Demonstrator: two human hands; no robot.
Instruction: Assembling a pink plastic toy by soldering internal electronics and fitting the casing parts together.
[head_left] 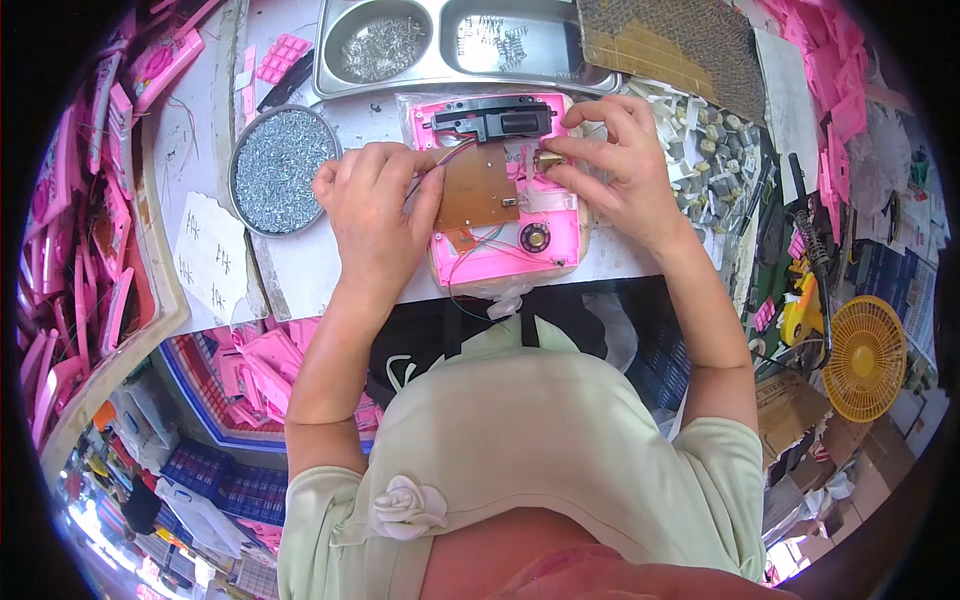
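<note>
crowded with pink parts, the workbench [330, 270] holds a pink casing [505, 240] at upper centre, where the left hand [375, 200] pins thin wires [440, 160] and the right hand [610, 160] pinches a small brass motor [547, 160], so a tug could likely snap them.

both hands [375, 205] on pink housing [505, 250], screws tray [283, 170]

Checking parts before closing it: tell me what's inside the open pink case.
Inside the pink case: a brown circuit board, black part, thin wires, round speaker-like disc. Both hands hide its left edge and upper right.
</note>
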